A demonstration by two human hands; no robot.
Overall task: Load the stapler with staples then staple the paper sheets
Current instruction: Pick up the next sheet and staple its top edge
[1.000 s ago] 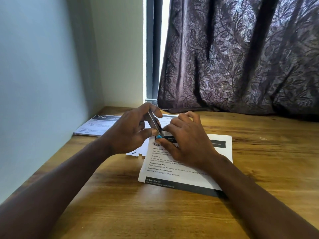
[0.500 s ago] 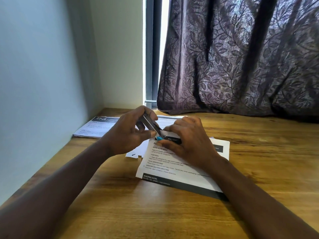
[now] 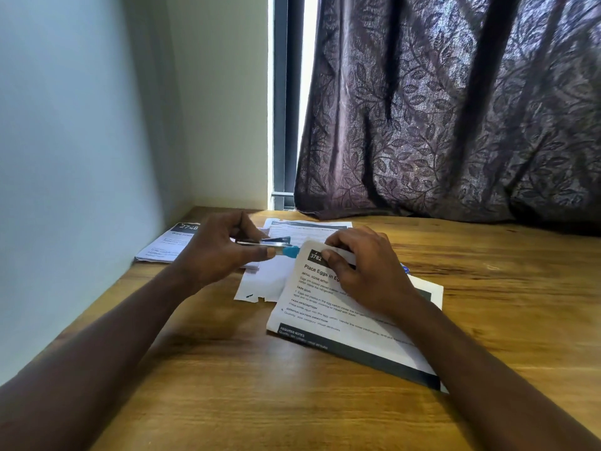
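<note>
Two hands are at work over the wooden bench [image 3: 244,402]. The left hand [image 3: 221,255] grips a slim stapler [image 3: 270,244], fingers curled round its rear. The tool lies about level, its blue nose pointing to three o'clock. The right hand [image 3: 367,271] pinches the upper-left corner of the paper sheets [image 3: 325,317] between thumb and fingers and holds that corner raised; the rest of the stack lies flat on the bench. The stapler's nose sits just beside the raised corner, at its nine o'clock; contact cannot be confirmed. A torn white sheet [image 3: 260,284] lies partly under the stack at its ten o'clock. A printed leaflet [image 3: 169,244] lies at the left hand's nine o'clock, and a printed form [image 3: 309,229] at the stapler's one o'clock. A patterned curtain [image 3: 455,109] hangs at twelve o'clock.
</note>
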